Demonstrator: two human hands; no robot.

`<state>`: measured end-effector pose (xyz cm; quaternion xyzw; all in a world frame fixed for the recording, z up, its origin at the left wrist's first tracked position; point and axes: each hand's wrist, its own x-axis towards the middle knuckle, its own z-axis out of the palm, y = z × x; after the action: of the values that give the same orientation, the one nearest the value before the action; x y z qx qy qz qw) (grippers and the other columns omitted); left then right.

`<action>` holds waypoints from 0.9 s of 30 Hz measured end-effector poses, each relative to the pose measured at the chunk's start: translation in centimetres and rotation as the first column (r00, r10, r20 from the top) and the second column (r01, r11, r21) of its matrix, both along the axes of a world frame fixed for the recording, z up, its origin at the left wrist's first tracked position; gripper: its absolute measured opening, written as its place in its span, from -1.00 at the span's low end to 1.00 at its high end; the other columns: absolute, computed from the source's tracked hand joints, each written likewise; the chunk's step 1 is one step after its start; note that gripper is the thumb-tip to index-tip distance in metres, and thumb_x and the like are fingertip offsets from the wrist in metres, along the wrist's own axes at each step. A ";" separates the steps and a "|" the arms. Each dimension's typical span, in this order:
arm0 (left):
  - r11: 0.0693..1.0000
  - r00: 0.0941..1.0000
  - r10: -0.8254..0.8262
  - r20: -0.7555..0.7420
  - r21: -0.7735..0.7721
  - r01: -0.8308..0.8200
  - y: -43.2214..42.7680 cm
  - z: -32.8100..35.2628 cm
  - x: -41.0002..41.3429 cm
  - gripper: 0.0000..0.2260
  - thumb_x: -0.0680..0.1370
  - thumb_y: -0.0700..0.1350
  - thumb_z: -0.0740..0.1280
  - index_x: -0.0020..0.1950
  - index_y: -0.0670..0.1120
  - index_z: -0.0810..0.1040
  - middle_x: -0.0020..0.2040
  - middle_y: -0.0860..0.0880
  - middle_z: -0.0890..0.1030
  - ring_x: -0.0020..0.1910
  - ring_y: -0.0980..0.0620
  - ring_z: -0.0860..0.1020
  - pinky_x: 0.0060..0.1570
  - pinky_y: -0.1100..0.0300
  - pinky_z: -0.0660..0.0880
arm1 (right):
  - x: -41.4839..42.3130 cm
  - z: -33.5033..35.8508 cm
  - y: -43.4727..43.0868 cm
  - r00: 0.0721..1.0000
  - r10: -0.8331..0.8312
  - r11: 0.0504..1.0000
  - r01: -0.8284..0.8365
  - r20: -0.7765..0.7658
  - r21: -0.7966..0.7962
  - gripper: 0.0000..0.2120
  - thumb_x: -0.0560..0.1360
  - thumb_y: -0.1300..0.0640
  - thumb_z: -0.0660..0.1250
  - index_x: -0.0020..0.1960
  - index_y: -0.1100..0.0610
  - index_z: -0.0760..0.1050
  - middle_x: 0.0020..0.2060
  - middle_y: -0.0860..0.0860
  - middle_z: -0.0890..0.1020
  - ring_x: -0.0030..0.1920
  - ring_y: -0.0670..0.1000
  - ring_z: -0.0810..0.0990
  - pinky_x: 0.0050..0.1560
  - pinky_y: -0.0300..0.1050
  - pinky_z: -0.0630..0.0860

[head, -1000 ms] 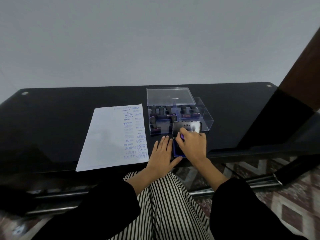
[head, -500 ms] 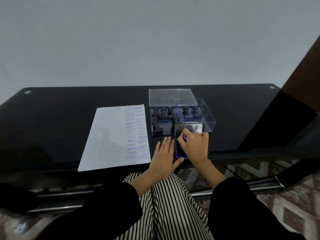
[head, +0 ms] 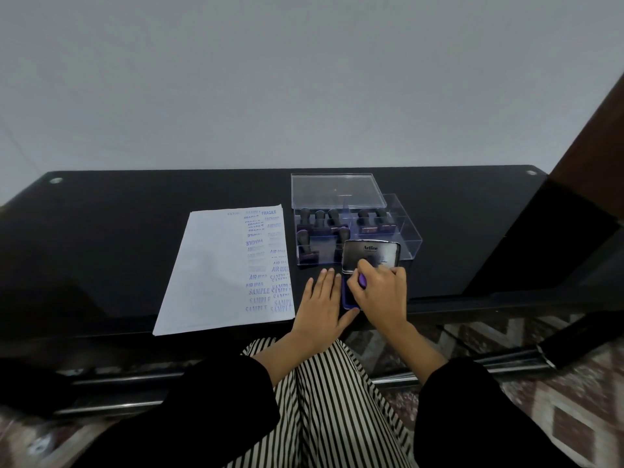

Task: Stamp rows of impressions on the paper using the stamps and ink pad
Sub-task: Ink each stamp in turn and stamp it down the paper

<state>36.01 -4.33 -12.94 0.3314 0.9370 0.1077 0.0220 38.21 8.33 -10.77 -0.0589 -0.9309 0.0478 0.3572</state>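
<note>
Black glass table.
White paper: left of centre, blue impressions in rows down its right side.
Clear box: far right of the paper, spare stamps inside.
Ink pad: near the box, lid raised.
Left hand: flat, fingers straight, between paper and pad, holding nothing.
Right hand: curled round a purple stamp over the pad.

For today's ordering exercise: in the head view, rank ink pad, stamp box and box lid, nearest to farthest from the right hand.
1. ink pad: under the right hand.
2. stamp box: just beyond it.
3. box lid: farthest back.
</note>
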 end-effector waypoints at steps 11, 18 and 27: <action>1.000 1.000 -0.011 -0.001 -0.011 0.011 -0.1 0.0 -0.1 0.05 0.20 0.35 -0.63 0.53 -0.18 -0.14 0.56 -0.15 -0.08 0.55 -0.06 -0.13 0.49 0.03 -0.21 | -1.6 0.9 0.2 0.991 -0.096 0.992 0.088 0.095 0.087 -0.77 0.32 0.13 0.44 -0.40 0.07 0.41 -0.64 -0.05 0.40 -0.59 -0.03 0.37 -0.34 -0.17 0.33; 1.000 1.000 -0.009 0.013 -0.025 0.009 0.0 0.4 -0.1 -0.03 0.24 0.31 -0.53 0.53 -0.17 -0.15 0.56 -0.14 -0.10 0.55 -0.04 -0.15 0.49 0.04 -0.23 | -1.6 0.9 0.1 0.993 -0.077 0.994 0.070 0.084 0.085 -0.80 0.35 0.12 0.36 -0.40 0.06 0.40 -0.64 -0.06 0.40 -0.59 -0.04 0.36 -0.33 -0.18 0.24; 1.000 0.999 -0.024 0.037 -0.011 0.024 -0.1 0.9 0.1 -0.02 0.24 0.34 -0.50 0.54 -0.17 -0.13 0.56 -0.13 -0.08 0.55 -0.04 -0.14 0.49 0.04 -0.22 | -0.5 1.6 -0.5 0.986 -0.066 0.997 0.060 0.151 0.045 -0.81 0.42 0.07 0.18 -0.37 0.05 0.37 -0.61 -0.07 0.40 -0.57 -0.04 0.36 -0.28 -0.16 0.24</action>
<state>36.08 -4.40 -12.04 0.3405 0.9330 0.1083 0.0427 37.74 7.81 -9.21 -0.0846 -0.9539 0.0131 0.2876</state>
